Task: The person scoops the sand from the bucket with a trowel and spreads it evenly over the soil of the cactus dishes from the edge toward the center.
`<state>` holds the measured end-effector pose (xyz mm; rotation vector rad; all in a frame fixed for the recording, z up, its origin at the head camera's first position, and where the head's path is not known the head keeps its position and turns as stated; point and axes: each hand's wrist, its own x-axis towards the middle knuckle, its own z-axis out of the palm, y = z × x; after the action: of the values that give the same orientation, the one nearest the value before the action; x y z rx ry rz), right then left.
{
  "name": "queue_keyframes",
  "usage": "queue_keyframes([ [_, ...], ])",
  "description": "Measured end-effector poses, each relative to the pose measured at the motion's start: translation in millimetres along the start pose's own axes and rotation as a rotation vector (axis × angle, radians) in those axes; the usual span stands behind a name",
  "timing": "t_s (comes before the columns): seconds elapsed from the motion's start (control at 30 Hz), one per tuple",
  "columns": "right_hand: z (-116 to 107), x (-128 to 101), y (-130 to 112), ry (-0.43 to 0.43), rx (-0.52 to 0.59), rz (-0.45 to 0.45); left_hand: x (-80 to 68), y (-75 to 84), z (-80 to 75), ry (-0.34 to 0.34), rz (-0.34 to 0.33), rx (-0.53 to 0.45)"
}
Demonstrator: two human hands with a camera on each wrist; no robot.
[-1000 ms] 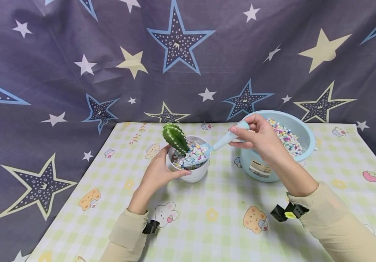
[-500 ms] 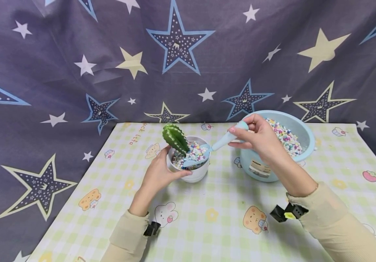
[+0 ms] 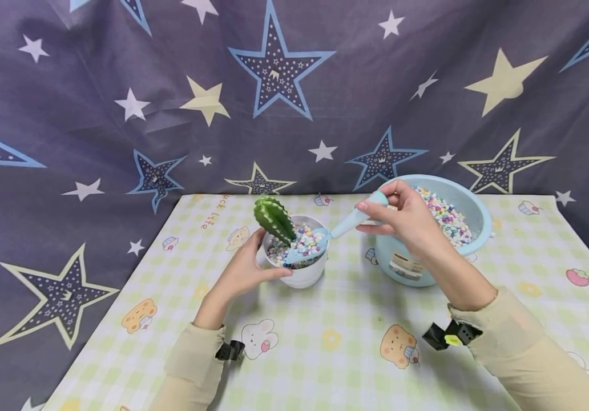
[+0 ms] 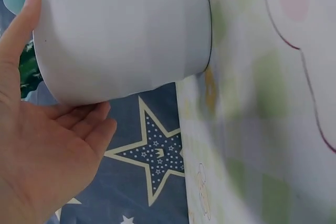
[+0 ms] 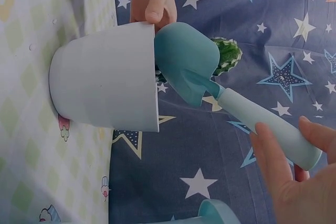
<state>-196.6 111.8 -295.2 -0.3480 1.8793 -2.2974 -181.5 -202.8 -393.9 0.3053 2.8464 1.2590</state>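
A white plant pot [image 3: 307, 278] stands upright on the table, filled with small multicoloured pebbles [image 3: 306, 238]. A green cactus [image 3: 274, 218] leans to the left out of it. My left hand [image 3: 245, 264] holds the pot from its left side, thumb near the front and fingers round the back; the left wrist view shows the thumb at the rim. My right hand [image 3: 410, 220] pinches the handle of a light blue trowel [image 3: 348, 221] between thumb and fingers. The trowel's blade [image 5: 186, 59] slants down over the rim onto the pebbles, its underside showing in the right wrist view.
A light blue bucket [image 3: 402, 260] with more coloured pebbles [image 3: 448, 217] stands right of the pot, partly behind my right hand. A green-checked cloth [image 3: 335, 371] covers the table. A dark star-patterned curtain [image 3: 171, 51] hangs behind.
My left hand and wrist have shifted slightly to the left, the thumb sliding a little along the pot. The right hand and trowel have barely moved.
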Motion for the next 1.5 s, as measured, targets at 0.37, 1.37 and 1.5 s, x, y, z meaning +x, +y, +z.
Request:
queue_keyframes([
  [0.37,4.0,-1.1,-0.6,0.002,-0.038,-0.015,0.5,2.9,-0.5,0.027,-0.016,0.028],
  [1.37,11.6,-2.4,-7.5,0.006,-0.147,-0.041,-5.7,12.0,6.1,0.112,-0.09,0.116],
  [1.5,11.8,-2.2,-7.4,0.003,-0.145,-0.042,-6.5,12.5,7.1,0.119,-0.095,0.131],
])
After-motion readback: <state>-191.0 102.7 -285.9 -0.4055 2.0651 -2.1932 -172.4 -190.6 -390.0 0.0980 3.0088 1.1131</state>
